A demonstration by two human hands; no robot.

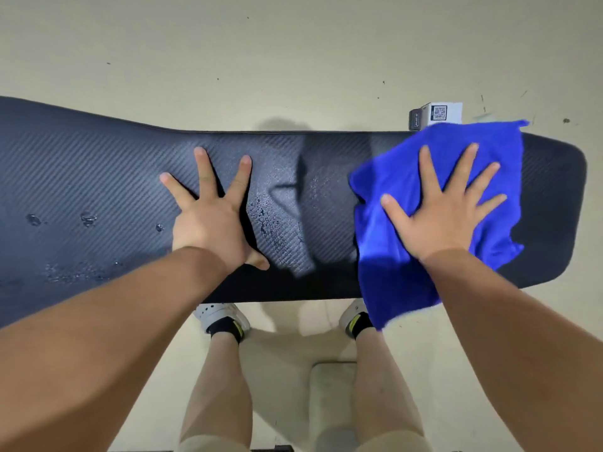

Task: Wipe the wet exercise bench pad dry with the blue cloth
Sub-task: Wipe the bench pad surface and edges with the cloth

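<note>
Shoes (225, 316) sit right at the near edge of the bench pad (98, 174). The blue cloth (391, 256) droops over that edge below the right wrist. The right hand (447, 213) lies flat and splayed on the cloth, pressing it down to soak. The left hand (208, 220) is flat and splayed on bare pad, bracing, I'd say. Droplets (88, 219) wait left of the left hand, with open pad that way. Past the right fingertips, a labelled box (439, 113) hugs the far edge.

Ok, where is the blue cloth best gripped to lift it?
Pinch the corner of the blue microfibre cloth that overhangs the near edge of the black textured bench pad, coming from the near side: it hangs free, while the rest lies flat under the right hand.
</note>
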